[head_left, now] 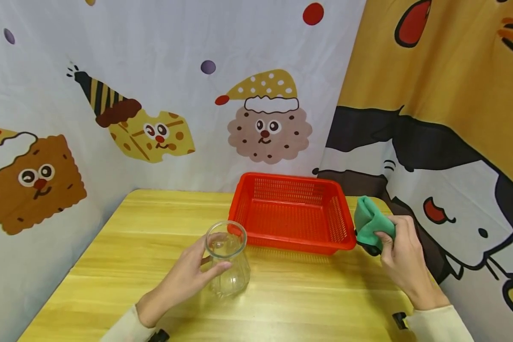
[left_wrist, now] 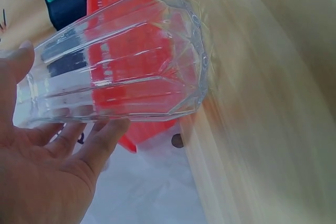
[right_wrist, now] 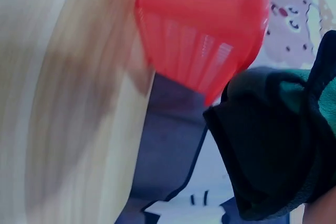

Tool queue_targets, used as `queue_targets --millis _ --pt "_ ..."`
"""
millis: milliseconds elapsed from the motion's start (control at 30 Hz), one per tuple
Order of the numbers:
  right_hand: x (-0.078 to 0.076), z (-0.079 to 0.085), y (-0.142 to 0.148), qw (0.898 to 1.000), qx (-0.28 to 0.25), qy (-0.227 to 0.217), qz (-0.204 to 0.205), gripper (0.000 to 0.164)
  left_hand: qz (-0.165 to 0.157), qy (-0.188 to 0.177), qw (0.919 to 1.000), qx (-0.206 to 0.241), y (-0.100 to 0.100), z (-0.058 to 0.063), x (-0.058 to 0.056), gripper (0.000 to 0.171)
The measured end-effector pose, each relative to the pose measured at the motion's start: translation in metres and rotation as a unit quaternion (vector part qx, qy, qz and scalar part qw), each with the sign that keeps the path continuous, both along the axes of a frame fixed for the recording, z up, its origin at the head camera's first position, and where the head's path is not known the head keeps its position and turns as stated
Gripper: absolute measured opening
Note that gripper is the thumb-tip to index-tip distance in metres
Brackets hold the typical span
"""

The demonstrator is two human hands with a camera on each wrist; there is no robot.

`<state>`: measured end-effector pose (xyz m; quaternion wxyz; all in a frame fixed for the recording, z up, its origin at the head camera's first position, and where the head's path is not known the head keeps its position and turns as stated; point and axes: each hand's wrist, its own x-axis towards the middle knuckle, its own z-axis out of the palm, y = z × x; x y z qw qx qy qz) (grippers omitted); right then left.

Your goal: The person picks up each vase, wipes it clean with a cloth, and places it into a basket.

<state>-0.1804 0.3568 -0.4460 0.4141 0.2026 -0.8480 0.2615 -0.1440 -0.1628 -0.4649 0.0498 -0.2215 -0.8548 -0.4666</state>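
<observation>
A clear glass vase (head_left: 232, 280) with a flared rim and faceted sides stands upright at the table's middle. My left hand (head_left: 185, 273) holds it from the left, thumb on the near side and fingers behind its neck. In the left wrist view the base of the vase (left_wrist: 157, 72) is right at the tabletop. On the right, my right hand (head_left: 406, 254) pinches a folded green cloth (head_left: 373, 227) between thumb and fingers, above the table beside the basket. Black fabric (right_wrist: 262, 150) hangs from the cloth's underside in the right wrist view.
A red plastic basket (head_left: 290, 243) with slotted walls sits at the back of the wooden table (head_left: 154, 237), between the two hands. A white curtain (head_left: 162, 57) with cartoon prints hangs behind, and a yellow printed one (head_left: 461, 80) borders the right side.
</observation>
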Motion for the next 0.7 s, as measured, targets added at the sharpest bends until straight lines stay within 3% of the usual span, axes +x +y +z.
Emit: queue_targets --millis 167,467,700 --pt "0.004 0.004 -0.013 0.999 0.009 0.016 0.026 0.071 0.001 -0.002 1.0 -0.004 0.004 0.001 0.001 0.063" --pt "0.016 0.017 -0.044 0.996 0.037 0.051 0.06 0.063 -0.009 -0.024 0.9996 0.013 0.015 0.004 0.002 0.069" --pt "0.032 0.021 -0.083 0.991 0.029 0.04 0.127 0.06 -0.034 -0.035 0.9984 0.03 0.026 0.005 0.003 0.076"
